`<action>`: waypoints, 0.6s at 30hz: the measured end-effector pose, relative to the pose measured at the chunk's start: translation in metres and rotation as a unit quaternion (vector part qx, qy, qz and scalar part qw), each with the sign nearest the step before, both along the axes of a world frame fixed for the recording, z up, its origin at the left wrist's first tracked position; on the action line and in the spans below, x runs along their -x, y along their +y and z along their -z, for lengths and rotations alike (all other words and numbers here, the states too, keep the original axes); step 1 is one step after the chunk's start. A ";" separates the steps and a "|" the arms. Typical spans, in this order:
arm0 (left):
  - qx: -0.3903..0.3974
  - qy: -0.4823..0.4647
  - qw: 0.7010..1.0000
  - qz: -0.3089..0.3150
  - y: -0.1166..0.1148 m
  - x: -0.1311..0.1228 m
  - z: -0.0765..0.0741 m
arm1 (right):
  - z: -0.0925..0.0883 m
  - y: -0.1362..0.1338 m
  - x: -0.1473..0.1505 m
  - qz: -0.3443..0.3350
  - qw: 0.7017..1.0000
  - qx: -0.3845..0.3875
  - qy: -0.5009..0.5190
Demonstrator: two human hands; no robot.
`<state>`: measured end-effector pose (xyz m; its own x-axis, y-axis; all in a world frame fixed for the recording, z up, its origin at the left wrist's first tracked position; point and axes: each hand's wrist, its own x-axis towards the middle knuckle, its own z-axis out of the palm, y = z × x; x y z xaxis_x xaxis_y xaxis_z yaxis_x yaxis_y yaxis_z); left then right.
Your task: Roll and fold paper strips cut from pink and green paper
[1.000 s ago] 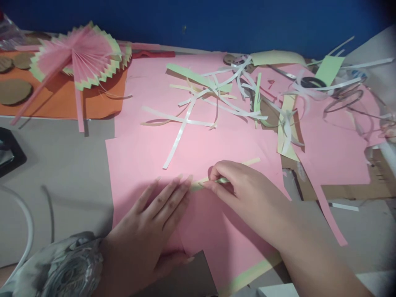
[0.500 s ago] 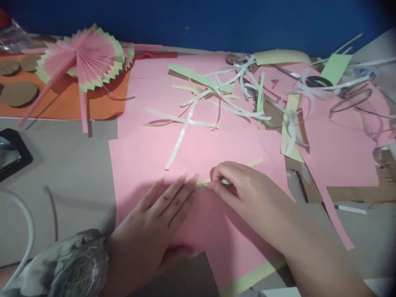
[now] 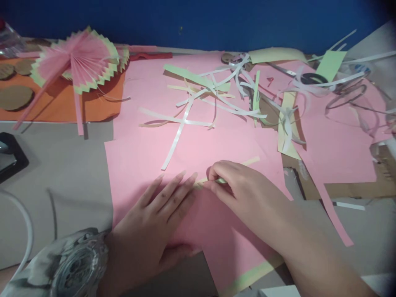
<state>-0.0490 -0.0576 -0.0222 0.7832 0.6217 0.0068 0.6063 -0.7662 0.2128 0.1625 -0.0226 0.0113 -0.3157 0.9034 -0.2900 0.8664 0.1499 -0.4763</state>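
My left hand (image 3: 162,218) lies spread on a pink paper sheet (image 3: 241,243), pressing it against the table. Its fingertips rest by the left end of a thin pale yellow-green paper strip (image 3: 253,161). Over that strip, my right hand (image 3: 230,181) is closed in a pinch, thumb against bent fingers. A bit of pale green paper (image 3: 221,180) shows inside the pinch; most of it is hidden by the fingers. The pink sheet has a yellow-green band along its lower edge.
Loose white strips (image 3: 173,144) are scattered behind my hands. Scissors (image 3: 314,78) lie among scraps at the back right. A pleated pink paper fan (image 3: 95,57) stands on orange paper (image 3: 102,109); cardboard discs (image 3: 15,98) lie beside it. A blue panel (image 3: 198,24) borders the back.
The view has shifted slightly, so the table contents appear a little further left. Both hands keep nearly the same place and pose on the paper.
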 end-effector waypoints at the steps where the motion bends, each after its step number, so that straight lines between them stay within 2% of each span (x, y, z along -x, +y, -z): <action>1: 0.000 0.005 1.000 0.000 0.000 0.000 0.000 | 0.000 0.000 0.000 -0.001 1.000 -0.003 -0.002; 13: -0.014 0.006 1.000 -0.014 -0.004 0.000 0.000 | -0.009 -0.001 -0.005 0.045 0.998 0.035 -0.019; 18: -0.033 0.005 0.999 -0.008 -0.003 0.000 0.000 | -0.016 0.000 -0.010 0.092 0.994 0.056 -0.009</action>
<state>-0.0487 -0.0602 -0.0226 0.7729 0.6332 0.0401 0.6210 -0.7680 0.1567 0.1730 -0.0231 0.0270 -0.1415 0.9070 -0.3967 0.8825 -0.0660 -0.4656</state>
